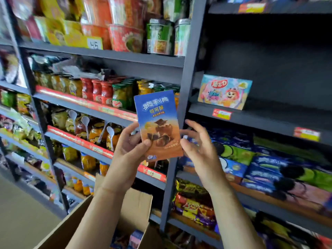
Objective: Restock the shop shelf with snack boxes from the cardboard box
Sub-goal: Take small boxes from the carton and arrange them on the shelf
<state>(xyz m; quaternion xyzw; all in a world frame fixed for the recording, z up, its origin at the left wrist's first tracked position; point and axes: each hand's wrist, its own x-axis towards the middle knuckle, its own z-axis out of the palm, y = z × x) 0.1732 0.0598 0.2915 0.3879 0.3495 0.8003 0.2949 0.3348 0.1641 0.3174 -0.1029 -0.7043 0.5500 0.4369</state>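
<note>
A: Fingers first. What's the left hand (130, 141) doing?

B: Thumb pressed on the front of a tall blue-and-brown cardboard snack box (159, 125), other fingers curled behind its left edge. Box is upright, tilted a bit, held in mid-air in front of the dark grey metal shelf upright (190, 72).

A: And the right hand (198, 146)?

B: Fingers spread and loosely bent, holding nothing. It sits just beside the box's right edge (can't tell if a fingertip touches it; that spot is blurred).

A: Where's the box rel. to the rest?

B: Above the open brown cardboard box (136, 207), which sits low in the frame betw. the forearms, w/ more packets inside. Up and to the right, a pastel pink-and-blue cartoon snack box (224, 91) stands alone on a dark shelf board (269, 119). Below that board, blue and green biscuit packs (260, 164) lie stacked.

A: Left side?

B: Glass jars of preserved fruit w/ plastic spoons (93, 130), red-lidded jars above, and red instant noodle cups (125, 36) on an upper shelf.
</note>
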